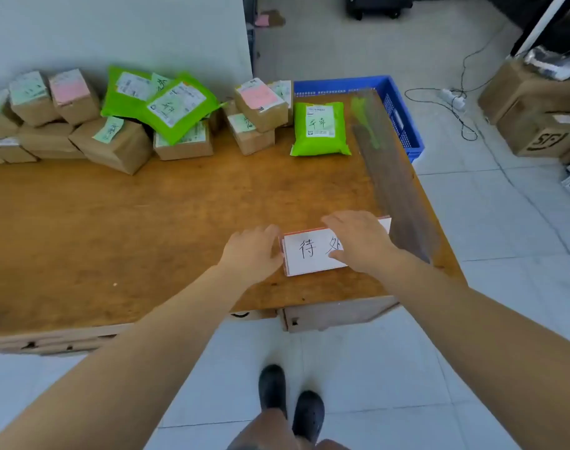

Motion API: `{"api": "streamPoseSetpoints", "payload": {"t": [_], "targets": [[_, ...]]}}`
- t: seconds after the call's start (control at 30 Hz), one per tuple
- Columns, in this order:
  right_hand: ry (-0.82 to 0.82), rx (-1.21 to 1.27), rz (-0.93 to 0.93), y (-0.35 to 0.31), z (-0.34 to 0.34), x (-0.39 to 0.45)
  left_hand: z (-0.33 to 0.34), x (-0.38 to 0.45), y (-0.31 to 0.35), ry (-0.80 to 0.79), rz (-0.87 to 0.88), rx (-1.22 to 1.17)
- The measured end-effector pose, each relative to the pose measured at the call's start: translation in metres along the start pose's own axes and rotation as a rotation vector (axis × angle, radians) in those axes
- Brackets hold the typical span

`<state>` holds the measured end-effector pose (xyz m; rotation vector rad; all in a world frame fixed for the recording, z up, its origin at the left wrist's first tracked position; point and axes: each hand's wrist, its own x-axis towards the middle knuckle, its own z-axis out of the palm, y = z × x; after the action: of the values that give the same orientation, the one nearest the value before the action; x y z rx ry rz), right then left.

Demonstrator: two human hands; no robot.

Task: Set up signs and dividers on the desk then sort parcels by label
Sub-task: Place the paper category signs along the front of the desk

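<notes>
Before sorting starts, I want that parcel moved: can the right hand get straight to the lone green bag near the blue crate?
Probably yes. The right hand rests on the sign, and only bare desk separates it from the green bag.

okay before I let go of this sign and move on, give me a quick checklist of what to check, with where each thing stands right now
1. Both hands on the sign: ok. The left hand touches its left end and the right hand lies over its right part.
2. Sign on the desk, lettering facing you: ok.
3. Sign stands by itself: cannot tell, both hands are on it.
4. Divider in place: cannot tell. A dark board lies flat along the desk's right edge.
5. Parcels sorted: not ok. The brown boxes and green bags sit mixed along the far side.
6. Blue crate beyond the far right corner: ok.
</notes>
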<state>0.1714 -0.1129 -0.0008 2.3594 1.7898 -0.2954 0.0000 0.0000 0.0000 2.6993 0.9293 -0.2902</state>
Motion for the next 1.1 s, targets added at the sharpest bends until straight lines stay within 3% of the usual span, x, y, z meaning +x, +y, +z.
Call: {"api": "streamPoseSetpoints", "payload": {"t": [0.13,0.37,0.63,0.8,1.1], "targets": [[-0.073,-0.015,-0.033,0.000,0.009,0.026,0.006,0.017,-0.006,0.049,0.000,-0.005],[-0.136,0.050,-0.027,0.014,-0.011,0.037,0.003,0.025,-0.022,-0.073,-0.024,-0.010],[0.029,0.235,0.038,0.035,-0.062,0.011,-0.025,0.021,-0.010,-0.043,0.023,0.009],[0.129,0.275,0.097,0.046,-0.075,-0.005,-0.006,0.025,0.011,-0.137,0.039,-0.065],[0.115,0.253,0.067,0.032,-0.069,-0.012,0.012,0.015,-0.002,-0.011,-0.150,-0.126]]}}
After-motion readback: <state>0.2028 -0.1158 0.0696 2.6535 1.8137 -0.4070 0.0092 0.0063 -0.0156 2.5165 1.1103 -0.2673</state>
